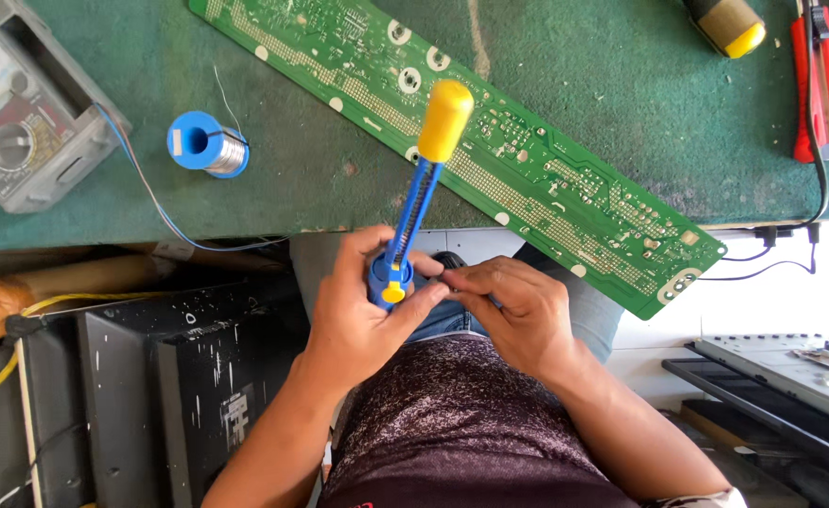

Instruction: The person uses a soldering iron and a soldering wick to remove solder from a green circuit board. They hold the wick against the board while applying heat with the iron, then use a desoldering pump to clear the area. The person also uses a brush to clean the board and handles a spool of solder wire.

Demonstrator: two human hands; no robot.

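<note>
Head view: a green mat [565, 56] covers the bench [245, 202] across the far half of the picture; its worn near edge runs left to right just beyond the hands. A long green circuit board [527, 160] lies aslant on it, from far left of centre to near right, its near right corner jutting past the bench edge. On the far left sits a grey multimeter [29, 113], and a thin blue wire [151, 188] trails from it toward the bench edge. Just right of it lies a blue solder spool [206, 143]. At the far right are a yellow-tipped tool [730, 23] and a red knife [819, 85], with a black cable [821, 179] dropping over the edge.

The left hand [363, 310] is closed round the blue base of a solder pump [414, 216], thumb over the yellow button; the pump sticks up and away, its yellow knob over the board. The right hand [513, 315] is just beside it, fingers curled and pinched at the pump's base; I cannot tell whether they hold anything of their own.

Below the bench, on the left, stand dark scuffed panels [151, 395] and a cardboard tube [95, 277] with a yellow cord [0, 372]. On the right is a pale floor [781, 301] and a grey device [791, 367] on a dark rack.
</note>
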